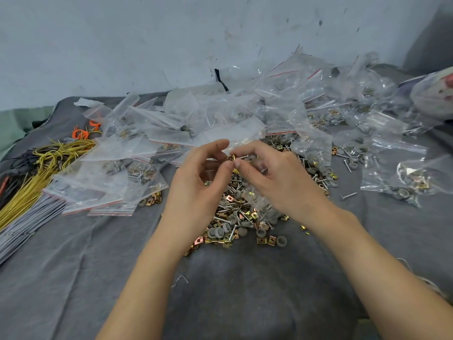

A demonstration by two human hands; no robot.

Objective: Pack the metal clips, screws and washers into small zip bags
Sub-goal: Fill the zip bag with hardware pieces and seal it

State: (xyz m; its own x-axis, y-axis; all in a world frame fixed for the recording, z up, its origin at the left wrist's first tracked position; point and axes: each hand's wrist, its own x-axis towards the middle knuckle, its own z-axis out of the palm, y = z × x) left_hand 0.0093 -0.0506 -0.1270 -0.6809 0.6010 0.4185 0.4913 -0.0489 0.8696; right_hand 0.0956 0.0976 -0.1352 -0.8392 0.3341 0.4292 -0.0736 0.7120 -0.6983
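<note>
Left grip (196,182) and right grip (277,177) pinch the small zip bag (259,200) near its top above the hardware pile (235,217); the film is likely light, limp and slippery, so hold the stiffer zip edge.

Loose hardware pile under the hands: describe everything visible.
The loose hardware pile lies heaped on the grey cloth, below the left hand and right hand, partly hidden by them. It mixes brass-coloured folded metal clips, silvery screws and grey round washers, unsorted. Strays scatter at its near edge; filled zip bags border its left side.
</note>
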